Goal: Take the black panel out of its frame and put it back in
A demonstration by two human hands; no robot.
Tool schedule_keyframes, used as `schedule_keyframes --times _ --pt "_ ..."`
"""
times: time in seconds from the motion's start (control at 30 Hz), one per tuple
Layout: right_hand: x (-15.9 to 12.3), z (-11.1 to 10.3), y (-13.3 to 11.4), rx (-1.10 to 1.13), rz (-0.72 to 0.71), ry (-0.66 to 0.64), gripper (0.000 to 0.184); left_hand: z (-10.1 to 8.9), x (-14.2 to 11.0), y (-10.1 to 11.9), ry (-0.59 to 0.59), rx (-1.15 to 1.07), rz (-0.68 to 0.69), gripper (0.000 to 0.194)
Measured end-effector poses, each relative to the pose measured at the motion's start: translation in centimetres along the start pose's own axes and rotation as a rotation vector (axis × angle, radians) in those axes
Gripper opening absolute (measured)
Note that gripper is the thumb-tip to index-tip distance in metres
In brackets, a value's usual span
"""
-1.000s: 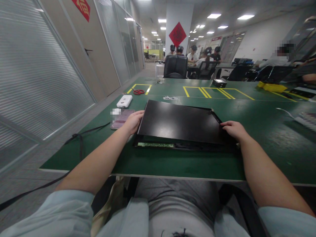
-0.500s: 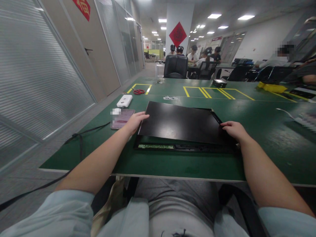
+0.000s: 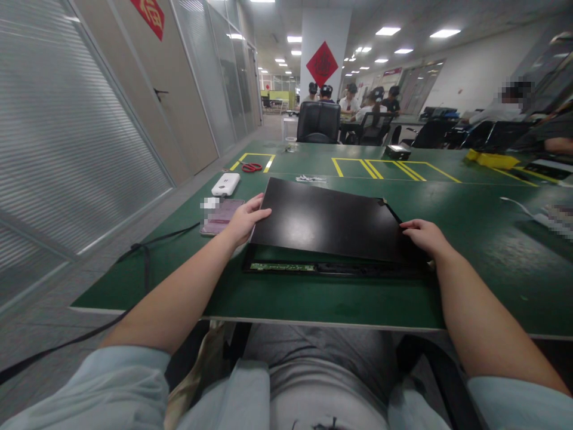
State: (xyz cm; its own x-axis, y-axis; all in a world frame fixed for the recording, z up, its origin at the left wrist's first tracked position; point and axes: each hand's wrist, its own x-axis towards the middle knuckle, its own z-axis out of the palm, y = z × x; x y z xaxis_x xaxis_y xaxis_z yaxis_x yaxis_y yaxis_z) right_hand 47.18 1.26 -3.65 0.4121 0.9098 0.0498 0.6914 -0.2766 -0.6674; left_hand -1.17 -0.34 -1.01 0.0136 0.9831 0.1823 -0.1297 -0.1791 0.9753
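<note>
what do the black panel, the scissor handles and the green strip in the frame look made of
Black panel: probably glass or plastic film, satin-smooth, with a soft, blurred glare.
Scissor handles: likely molded plastic, solid red and smooth-looking.
Green strip: seems to be circuit board, likely fiberglass with a green coating, given the small pale marks along it; too small to be sure.

Our left hand now has its thumb over the face of the black panel, where a second ago it held just the edge, and our fingers there have spread from the thumb. Beside that hand, we have the panel's far-left corner raised a little higher than half a second ago. Right of the hand, a brighter glare shows on the panel, and less of the frame's far rim shows beyond it.
</note>
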Motion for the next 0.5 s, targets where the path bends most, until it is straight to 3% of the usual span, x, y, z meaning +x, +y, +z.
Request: schedule_keyframes --times 0.23,0.5 --pt "0.16 0.30 0.36 0.181 0.026 0.078 0.014 0.17 -0.11 0.27 -0.026 0.041 0.109 0.053" --pt "-0.10 0.08 0.00 0.433 0.045 0.054 0.011 -0.67 0.58 -0.04 0.083 -0.018 0.040 0.046"
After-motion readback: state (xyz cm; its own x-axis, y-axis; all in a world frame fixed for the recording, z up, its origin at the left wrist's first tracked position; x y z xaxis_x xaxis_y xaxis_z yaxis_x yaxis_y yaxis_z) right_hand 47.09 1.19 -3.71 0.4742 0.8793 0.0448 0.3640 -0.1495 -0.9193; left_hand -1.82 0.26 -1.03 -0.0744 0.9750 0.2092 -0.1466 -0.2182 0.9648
